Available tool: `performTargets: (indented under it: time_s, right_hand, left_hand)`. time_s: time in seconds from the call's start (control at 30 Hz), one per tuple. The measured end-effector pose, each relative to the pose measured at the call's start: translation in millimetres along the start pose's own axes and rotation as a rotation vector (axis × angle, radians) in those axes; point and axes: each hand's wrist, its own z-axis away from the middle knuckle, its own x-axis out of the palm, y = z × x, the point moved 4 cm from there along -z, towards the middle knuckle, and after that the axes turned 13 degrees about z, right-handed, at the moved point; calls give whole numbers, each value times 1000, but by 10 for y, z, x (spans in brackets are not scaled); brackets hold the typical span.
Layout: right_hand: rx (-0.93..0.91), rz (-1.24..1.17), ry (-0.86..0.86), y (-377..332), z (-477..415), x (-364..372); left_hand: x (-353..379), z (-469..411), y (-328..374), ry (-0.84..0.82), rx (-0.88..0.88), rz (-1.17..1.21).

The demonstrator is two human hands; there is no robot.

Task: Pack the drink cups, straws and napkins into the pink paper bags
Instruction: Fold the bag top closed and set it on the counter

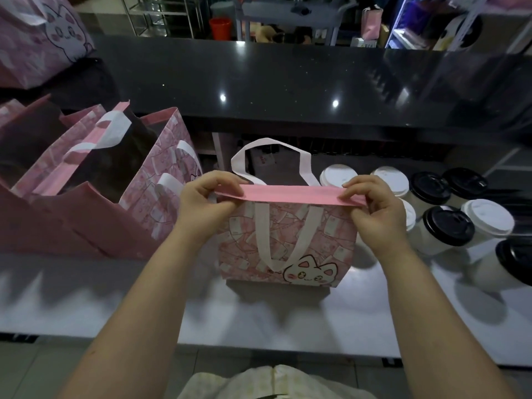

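The white worktop point(259, 312) carries everything; a dark counter point(288, 82) runs behind it. At the left stand open bags point(121, 182), at least two, though they overlap too much for a firm count. Their insides are dark, so I cannot tell what they hold. One more bag point(43, 38) sits up at the far left corner.

The middle bag point(288, 243) stands upright on the worktop in front of the person, with its pink top edge point(290, 194) pressed flat. The left hand point(207, 200) pinches that edge at one end and the right hand point(371, 205) pinches the other. Whether the top is being opened or folded shut is not clear, and its contents are hidden.

Just right of it stand eight cups: four with white lids point(336, 175) and four with black lids point(447, 226), one white partly behind the right hand. No straws or napkins show.

With all eight cups unpacked, I judge most of the packing is left to do.
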Motion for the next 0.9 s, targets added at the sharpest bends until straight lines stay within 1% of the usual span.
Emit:
performTargets:
  time_s: [0.07,0.2,0.3,0.37,0.47,0.53,0.73,0.83,0.9]
  right_hand:
    - [-17,41,-39,-5,8,-24]
    - [-89,247,-110,-46,20,-120]
    - [-209,465,-87,-239,-34,-91]
    - [-247,605,-128,-404,-86,54]
    - [-216,718,-293,-572,-140,312]
    - [-209,757,-330,-620,-146,423]
    - [-115,651,-276,-624,-176,482]
    - [-139,681,-253,-637,-176,518]
    - [-164,664,-233,-644,-147,511]
  left_hand:
    - [-46,-3,47,-24,90,-146]
    - [-57,20,204,-184,275,-426]
    - [64,-17,302,-166,323,-592]
    - [266,-52,381,-162,354,-705]
    - [563,-81,435,-223,330,-845]
    - [622,-94,430,-207,301,-901]
    - [747,-142,378,-225,206,-1044]
    - [880,-137,286,-253,155,-1134]
    - [885,-106,251,-217,130,-1095]
